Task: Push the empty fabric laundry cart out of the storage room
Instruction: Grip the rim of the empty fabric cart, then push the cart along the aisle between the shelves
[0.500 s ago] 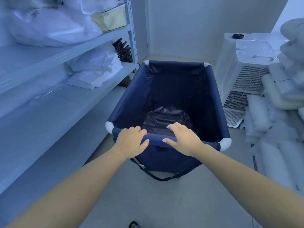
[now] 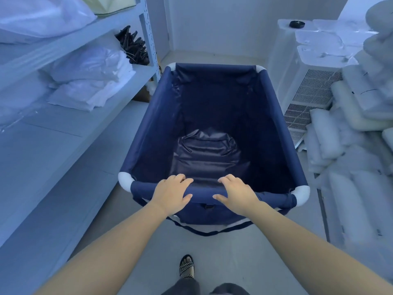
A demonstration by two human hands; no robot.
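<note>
A navy fabric laundry cart (image 2: pixel 148 116) with white corner joints stands on the floor in front of me. Only dark crumpled lining lies at its bottom. My left hand (image 2: pixel 171 193) wraps the near top rail left of centre, fingers curled over it. My right hand (image 2: pixel 238 193) grips the same rail just right of centre. A dark strap hangs below the near side of the cart.
White shelving (image 2: pixel 70 133) with bagged linens runs close along the cart's left side. A white appliance with a grille (image 2: pixel 306 90) and stacked wrapped pillows (image 2: pixel 350 167) crowd the right. A wall closes the far end. My sandalled foot (image 2: pixel 186 266) is on the floor behind the cart.
The view has tilted down and come closer to the cart, so my foot now shows. Both hands have settled lower over the near rail.
</note>
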